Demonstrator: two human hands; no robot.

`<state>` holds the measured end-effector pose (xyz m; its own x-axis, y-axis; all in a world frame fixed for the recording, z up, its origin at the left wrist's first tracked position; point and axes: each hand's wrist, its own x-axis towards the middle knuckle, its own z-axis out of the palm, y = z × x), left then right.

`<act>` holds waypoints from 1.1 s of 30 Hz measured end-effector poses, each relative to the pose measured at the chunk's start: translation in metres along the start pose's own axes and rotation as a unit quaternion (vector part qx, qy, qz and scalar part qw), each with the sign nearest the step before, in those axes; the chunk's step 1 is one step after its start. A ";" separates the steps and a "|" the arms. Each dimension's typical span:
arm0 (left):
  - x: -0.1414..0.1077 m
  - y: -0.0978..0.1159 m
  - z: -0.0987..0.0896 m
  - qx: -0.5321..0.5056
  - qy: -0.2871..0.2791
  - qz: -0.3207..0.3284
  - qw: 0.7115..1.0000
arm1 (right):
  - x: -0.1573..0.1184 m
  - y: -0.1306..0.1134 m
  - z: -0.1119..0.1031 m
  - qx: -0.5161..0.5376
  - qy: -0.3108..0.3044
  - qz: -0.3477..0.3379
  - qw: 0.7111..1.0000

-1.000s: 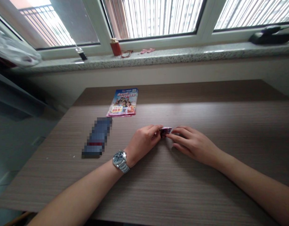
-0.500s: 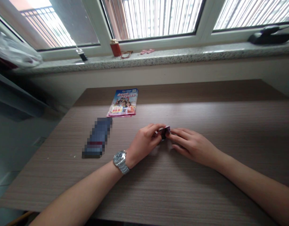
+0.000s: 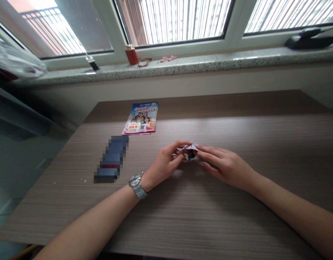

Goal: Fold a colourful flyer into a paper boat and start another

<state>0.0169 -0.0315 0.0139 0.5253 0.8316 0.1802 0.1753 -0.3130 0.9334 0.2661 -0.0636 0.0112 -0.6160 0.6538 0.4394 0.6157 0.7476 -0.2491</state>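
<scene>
A small folded piece of printed paper (image 3: 190, 152) is between my two hands, low over the brown table (image 3: 166, 216). My left hand (image 3: 168, 162), with a silver watch at the wrist, pinches the paper's left side between thumb and fingers. From the right, my right hand (image 3: 226, 164) touches the paper with its fingertips; its fingers are stretched out and its thumb is apart from the paper. Some of the paper is hidden behind the fingers.
Printed leaflets (image 3: 141, 118) lie in a stack toward the back left. Nearer to me is a dark blurred-out rectangular object (image 3: 111, 159). On the stone windowsill (image 3: 204, 65) stand a red bottle (image 3: 132, 56), small pink items and a black device (image 3: 311, 40).
The paper has turned and shows more of its printed, folded surface. Both hands have shifted slightly around it, with the right thumb a little higher.
</scene>
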 end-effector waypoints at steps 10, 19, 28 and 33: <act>0.000 0.001 0.001 -0.049 0.004 -0.007 0.999 | -0.002 -0.001 -0.002 0.050 0.001 0.008 0.999; -0.003 0.004 0.004 -0.073 -0.005 -0.025 0.997 | -0.005 -0.007 -0.001 0.268 0.024 0.199 0.942; -0.007 0.015 0.008 -0.029 -0.021 -0.020 0.999 | 0.007 -0.014 0.003 0.508 -0.006 0.351 0.786; -0.006 0.014 0.011 -0.054 -0.034 -0.018 0.998 | 0.007 -0.017 0.006 0.524 -0.013 0.361 0.771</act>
<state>0.0256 -0.0465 0.0227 0.5759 0.8073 0.1289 0.1053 -0.2295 0.9676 0.2485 -0.0709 0.0134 -0.3179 0.9355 -0.1544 0.0754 -0.1373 -0.9876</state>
